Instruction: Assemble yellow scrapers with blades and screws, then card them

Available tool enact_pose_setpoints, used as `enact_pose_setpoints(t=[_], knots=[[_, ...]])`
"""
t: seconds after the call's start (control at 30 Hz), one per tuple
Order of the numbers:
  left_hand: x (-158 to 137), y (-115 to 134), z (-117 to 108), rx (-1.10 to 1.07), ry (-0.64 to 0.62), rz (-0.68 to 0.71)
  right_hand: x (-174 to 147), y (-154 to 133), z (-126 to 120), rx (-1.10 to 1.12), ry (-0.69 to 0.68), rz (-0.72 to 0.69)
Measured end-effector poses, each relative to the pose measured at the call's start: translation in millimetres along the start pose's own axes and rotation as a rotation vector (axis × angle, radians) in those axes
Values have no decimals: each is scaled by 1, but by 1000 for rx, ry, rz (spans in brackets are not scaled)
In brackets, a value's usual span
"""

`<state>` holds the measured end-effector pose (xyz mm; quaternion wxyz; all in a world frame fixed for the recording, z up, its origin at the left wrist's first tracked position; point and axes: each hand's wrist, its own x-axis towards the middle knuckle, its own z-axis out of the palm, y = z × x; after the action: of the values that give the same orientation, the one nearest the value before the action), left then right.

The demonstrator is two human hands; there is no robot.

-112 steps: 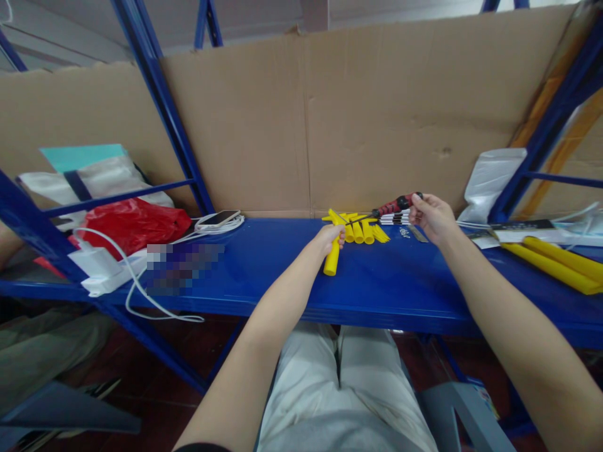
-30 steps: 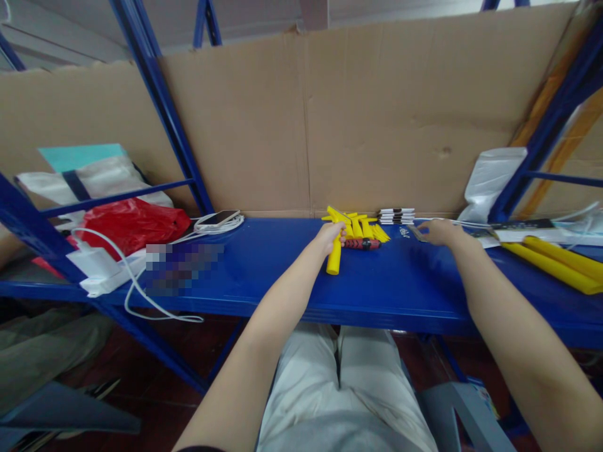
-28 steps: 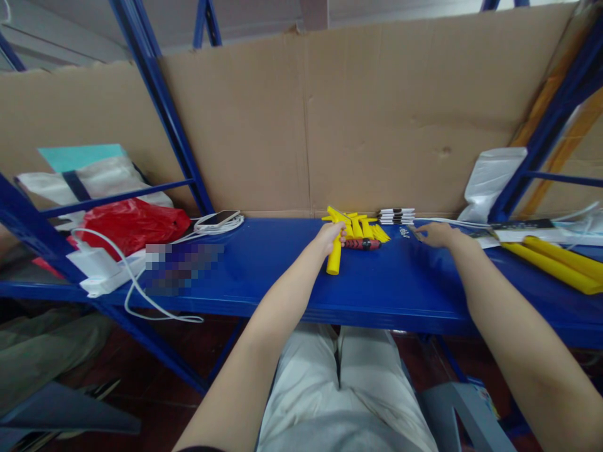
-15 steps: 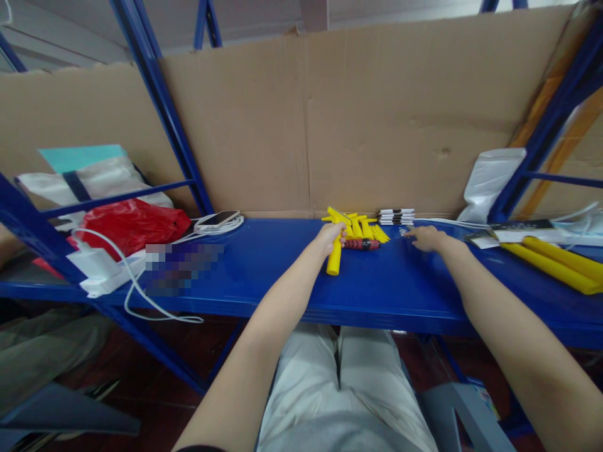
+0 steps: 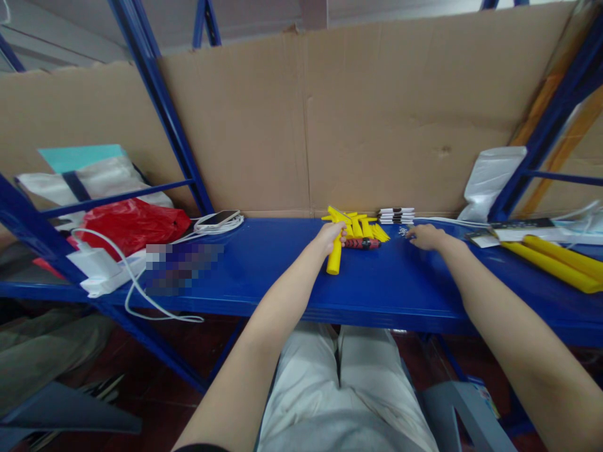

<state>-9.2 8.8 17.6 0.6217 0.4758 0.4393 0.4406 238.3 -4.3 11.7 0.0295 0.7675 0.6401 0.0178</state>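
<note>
My left hand [image 5: 333, 237] is wrapped round a yellow tool with a thick round handle [image 5: 334, 260] and a thin, slanted head at the far end. Right behind it lie several yellow plastic pieces [image 5: 362, 227] in a pile. A red and black screwdriver handle [image 5: 362, 243] lies on the blue table beside that hand. Farther right, my right hand [image 5: 426, 237] has its fingers bent down and drawn together at a small heap of tiny shiny parts [image 5: 403, 232], which look like screws. Whatever is between these fingertips is too small to make out.
A stack of white pieces with dark bands [image 5: 396, 216] stands at the cardboard wall [image 5: 377, 125]. Yellow tubes [image 5: 556, 263] lie at the right. To the left are a phone [image 5: 221, 218] on a coiled cable, a red bag [image 5: 136, 223] and a power strip [image 5: 110, 279].
My right hand has shifted very slightly right, and more of the small shiny heap shows beside its fingers. The left hand keeps its hold on the yellow tool in the same place.
</note>
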Motion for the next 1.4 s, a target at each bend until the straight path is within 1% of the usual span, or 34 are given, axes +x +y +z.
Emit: enact_pose_setpoints(t=[0.27,0.33,0.47,0.57,0.7,0.77,0.83,0.93,1.0,1.13,1.27,1.4], knots=[[-2,3,1,24,-3,-17,4,-2,2,63,65,6],[-3,3,2,52,-21,6,6,-2,4,111,70,-10],[-4,0,6,112,-72,82,8,-2,6,235,44,-88],[-6,-2,9,155,-88,110,9,-3,8,272,68,-126],[-6,-3,10,228,-82,152,11,-7,9,253,151,-148],[-5,-4,10,272,-71,178,13,-10,8,282,219,-189],[-2,-6,10,318,-75,203,14,-15,7,372,302,-250],[3,-11,10,385,-90,231,14,-24,7,569,427,-319],[4,-14,11,415,-106,246,12,-32,7,704,467,-347],[1,-16,15,441,-154,274,5,-47,8,879,462,-347],[-3,-15,18,449,-177,289,-2,-56,8,918,447,-318],[-5,-16,19,431,-184,303,-8,-58,4,937,421,-292]])
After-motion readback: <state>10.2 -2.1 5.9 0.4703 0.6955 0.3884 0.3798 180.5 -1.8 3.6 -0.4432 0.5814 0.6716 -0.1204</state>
